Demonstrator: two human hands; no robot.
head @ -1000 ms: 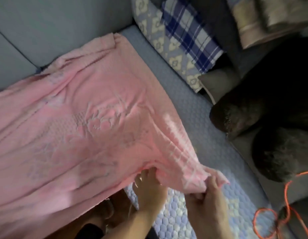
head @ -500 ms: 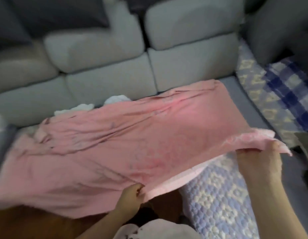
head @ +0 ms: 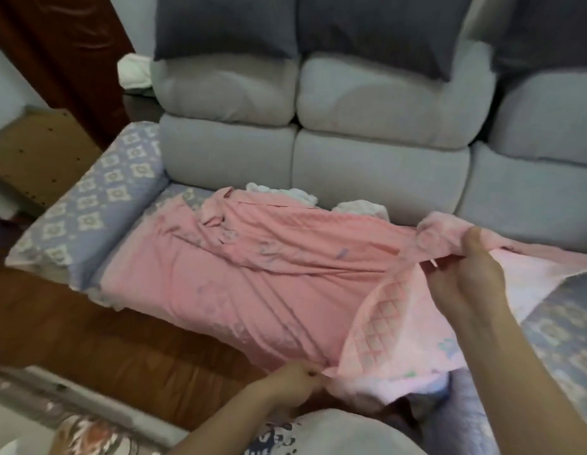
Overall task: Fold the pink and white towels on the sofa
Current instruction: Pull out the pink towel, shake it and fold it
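Observation:
A large pink towel (head: 252,274) lies spread and wrinkled across the sofa seat, its right end turned over so the paler patterned underside shows. My right hand (head: 466,277) grips that lifted end by a bunched far corner above the seat. My left hand (head: 295,382) pinches the near edge of the same end at the sofa's front. A white towel (head: 361,206) peeks out in lumps from behind the pink one, against the backrest; most of it is hidden.
The grey sofa backrest (head: 367,142) carries dark cushions (head: 226,24) on top. A blue patterned cover wraps the left armrest (head: 88,205) and the seat at the right (head: 564,330). Brown wooden floor (head: 105,333) lies in front; a cardboard box (head: 36,156) stands at left.
The view swung left along the sofa. My right hand carried the towel's right end up and leftward over the towel, while my left hand kept hold of the near edge.

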